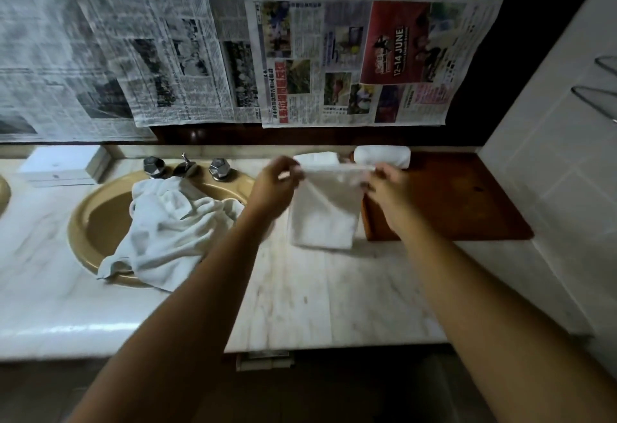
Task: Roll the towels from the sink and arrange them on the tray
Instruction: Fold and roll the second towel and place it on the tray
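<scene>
White folded towel (325, 209) up off the marble counter (300, 295), left hand (277, 185) and right hand (389, 189) each pinched shut on a top corner, its lower end resting on the stone beside the wooden tray (467, 199). One rolled towel (382, 156) sits at the tray's far left corner. Loose towels (170, 229) spill over the tan sink (96, 219), near the counter's left end.

one head view — looks forward and down, close over the counter (317, 289).

White towels (173, 222), tan sink (100, 219), reddish-brown tray (467, 199).
</scene>
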